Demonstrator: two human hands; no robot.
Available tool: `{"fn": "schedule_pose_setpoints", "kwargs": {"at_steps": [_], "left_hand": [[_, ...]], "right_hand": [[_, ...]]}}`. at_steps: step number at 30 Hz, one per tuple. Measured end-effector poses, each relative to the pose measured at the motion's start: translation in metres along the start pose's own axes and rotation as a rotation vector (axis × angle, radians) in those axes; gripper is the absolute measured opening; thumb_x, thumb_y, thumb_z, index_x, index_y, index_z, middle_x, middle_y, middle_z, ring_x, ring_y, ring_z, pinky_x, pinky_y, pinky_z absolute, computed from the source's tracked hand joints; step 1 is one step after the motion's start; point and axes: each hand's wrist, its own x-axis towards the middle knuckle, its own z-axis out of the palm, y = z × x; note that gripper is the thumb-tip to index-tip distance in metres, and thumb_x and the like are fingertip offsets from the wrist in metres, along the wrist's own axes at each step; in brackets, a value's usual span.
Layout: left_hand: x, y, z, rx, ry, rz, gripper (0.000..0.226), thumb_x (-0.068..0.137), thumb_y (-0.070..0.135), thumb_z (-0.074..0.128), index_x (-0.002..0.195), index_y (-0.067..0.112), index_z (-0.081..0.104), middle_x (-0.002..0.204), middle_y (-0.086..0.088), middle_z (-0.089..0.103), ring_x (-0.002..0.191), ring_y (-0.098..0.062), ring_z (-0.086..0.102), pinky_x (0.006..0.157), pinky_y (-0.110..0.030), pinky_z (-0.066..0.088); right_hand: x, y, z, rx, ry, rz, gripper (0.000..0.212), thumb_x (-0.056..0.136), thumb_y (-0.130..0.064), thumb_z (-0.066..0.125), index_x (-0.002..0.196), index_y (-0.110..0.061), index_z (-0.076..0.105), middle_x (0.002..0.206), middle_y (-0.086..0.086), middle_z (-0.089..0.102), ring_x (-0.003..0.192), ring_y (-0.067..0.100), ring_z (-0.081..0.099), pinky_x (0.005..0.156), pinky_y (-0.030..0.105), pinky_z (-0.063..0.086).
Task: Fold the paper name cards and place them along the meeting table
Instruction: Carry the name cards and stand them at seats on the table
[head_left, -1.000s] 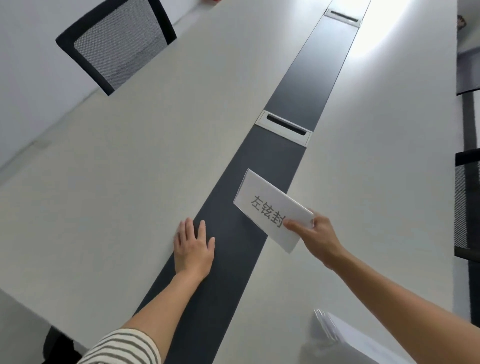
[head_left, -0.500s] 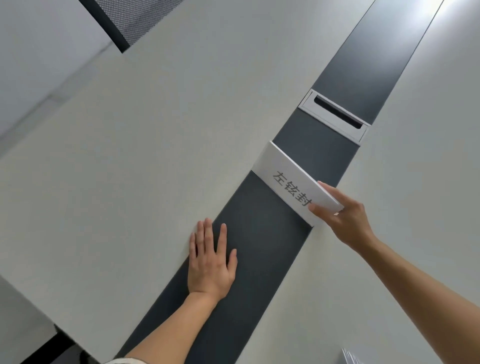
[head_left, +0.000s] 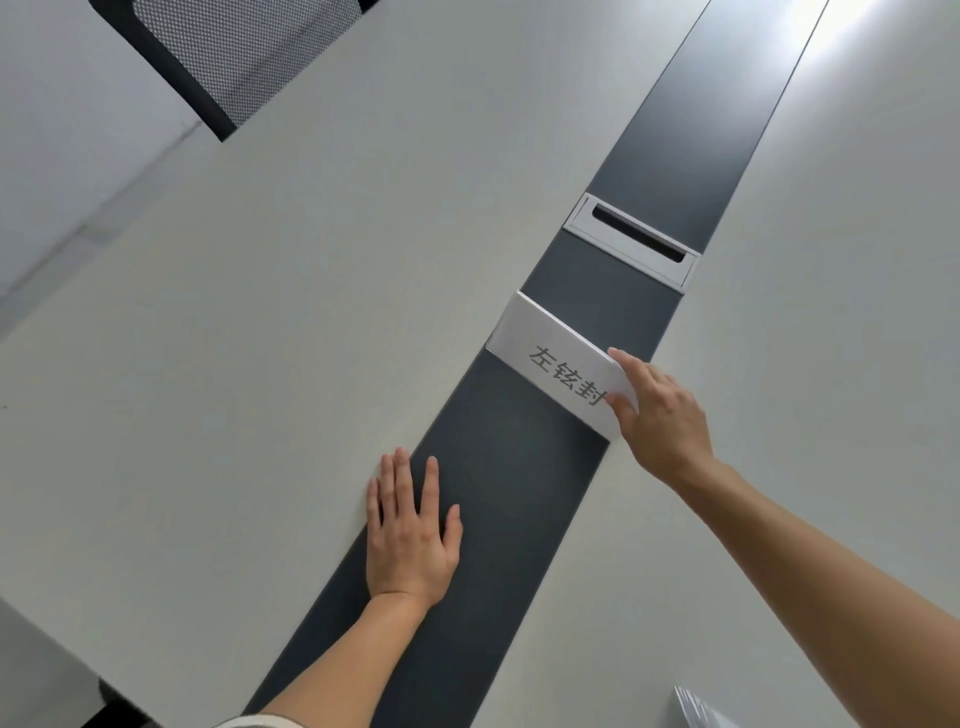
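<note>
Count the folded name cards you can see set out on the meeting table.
1. The folded name card sits across the table's dark centre strip, just before the cable slot, its end gripped by the right hand. Others may lie outside the view.

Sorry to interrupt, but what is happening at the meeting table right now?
A person is setting out a folded name card on the table's dark centre strip, just before a cable slot. The right hand pinches one end of the card; the left hand lies flat on the strip. More paper waits nearby.
</note>
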Motion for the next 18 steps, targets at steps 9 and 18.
{"fn": "schedule_pose_setpoints", "kwargs": {"at_steps": [9, 18], "left_hand": [[0.0, -0.001, 0.003, -0.013, 0.025, 0.003, 0.062, 0.093, 0.043, 0.03, 0.146, 0.011, 0.036, 0.155, -0.023, 0.027, 0.146, -0.037, 0.02, 0.115, -0.051, 0.022], [0.002, -0.001, -0.002, -0.011, -0.034, -0.014, 0.067, 0.096, 0.049, 0.008, 0.147, 0.013, 0.032, 0.155, -0.022, 0.026, 0.146, -0.036, 0.019, 0.117, -0.049, 0.016]], "right_hand": [[0.006, 0.004, -0.005, -0.025, -0.055, -0.003, 0.047, 0.096, -0.023, 0.049, 0.141, -0.028, 0.038, 0.129, 0.007, 0.061, 0.101, 0.03, 0.058, 0.088, 0.047, 0.049], [-0.005, 0.006, -0.017, -0.057, -0.102, 0.045, 0.076, 0.088, -0.035, 0.062, 0.15, -0.025, 0.02, 0.152, 0.008, 0.036, 0.132, 0.031, 0.038, 0.102, 0.05, 0.041]]}}
